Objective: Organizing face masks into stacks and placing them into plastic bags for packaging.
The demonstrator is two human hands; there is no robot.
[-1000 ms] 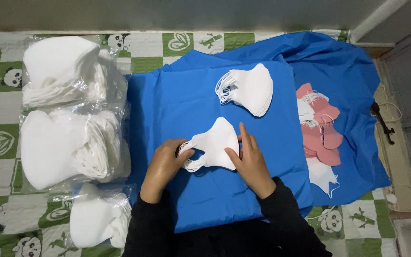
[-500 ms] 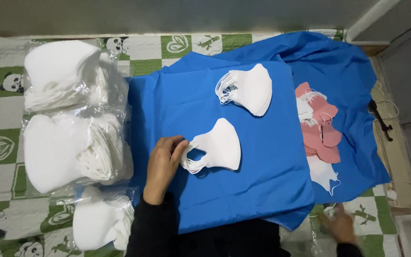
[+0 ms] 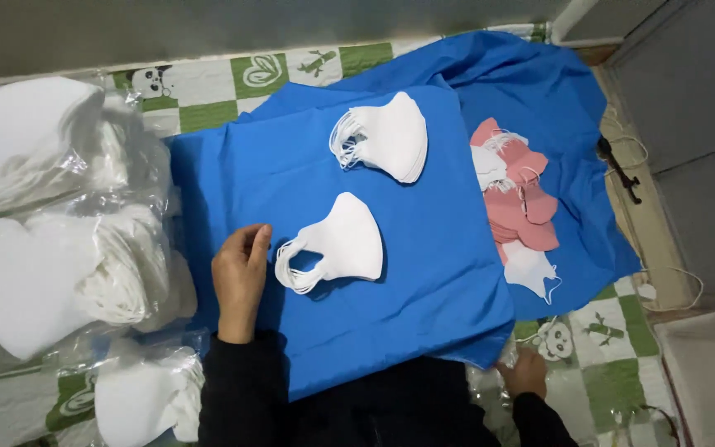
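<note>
- At far left, on the checked floor mat (image 3: 208,91): three clear plastic bags, each packed with stacked white masks — top bag (image 3: 51,141), middle bag (image 3: 68,277), bottom bag (image 3: 146,397). All sit just beside the blue cloth's left edge.
- Left hand (image 3: 240,277) flat on the blue cloth (image 3: 424,273), grip released, fingers loosely bent, holding nothing; fingertips just beside the ear loops of a small white mask stack (image 3: 337,244) at cloth centre, contact unclear.
- Second white mask stack (image 3: 391,136) further up the cloth, apart from the first.
- Pink masks (image 3: 523,199) heaped on the cloth's lower right layer, white ones mixed in.
- Right hand (image 3: 527,372) low beyond the cloth's right corner, on clear plastic; grip state cannot be told.
- Black tool (image 3: 618,170) and white cord at far right.
</note>
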